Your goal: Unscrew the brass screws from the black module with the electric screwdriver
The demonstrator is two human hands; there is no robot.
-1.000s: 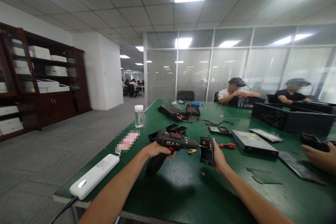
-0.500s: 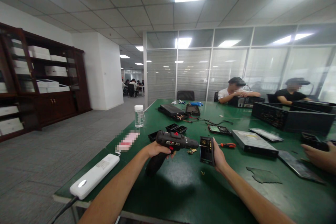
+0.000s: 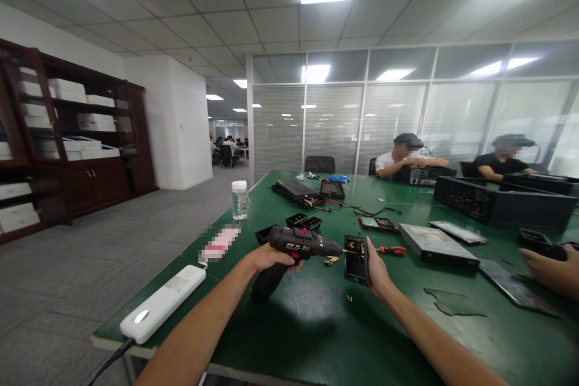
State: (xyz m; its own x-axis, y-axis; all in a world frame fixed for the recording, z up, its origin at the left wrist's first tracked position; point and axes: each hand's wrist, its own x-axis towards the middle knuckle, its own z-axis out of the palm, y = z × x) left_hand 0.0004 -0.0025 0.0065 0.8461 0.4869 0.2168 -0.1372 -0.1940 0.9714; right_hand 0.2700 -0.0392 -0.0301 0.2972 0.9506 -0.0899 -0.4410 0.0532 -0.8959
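Note:
My left hand [image 3: 277,258] is wrapped round the grip of a black cordless drill [image 3: 304,242] with red switches. The drill lies level, and its thin bit points right, reaching the open side of a black plastic housing [image 3: 357,262]. Brass-coloured parts show inside that housing. My right hand [image 3: 376,268] grips the housing by its right edge and holds it upright above the table. Below and behind the bit, small brass pieces [image 3: 331,260] lie on the green table [image 3: 298,325]. Similar black housings [image 3: 304,221] rest behind the drill.
An orange-handled screwdriver [image 3: 394,250] lies right of my right hand. Farther right are a silver drive [image 3: 438,245], a dark computer case [image 3: 502,205] and another person's hand [image 3: 549,268]. A white power strip [image 3: 165,301] and a clear bottle [image 3: 240,200] stand along the left edge.

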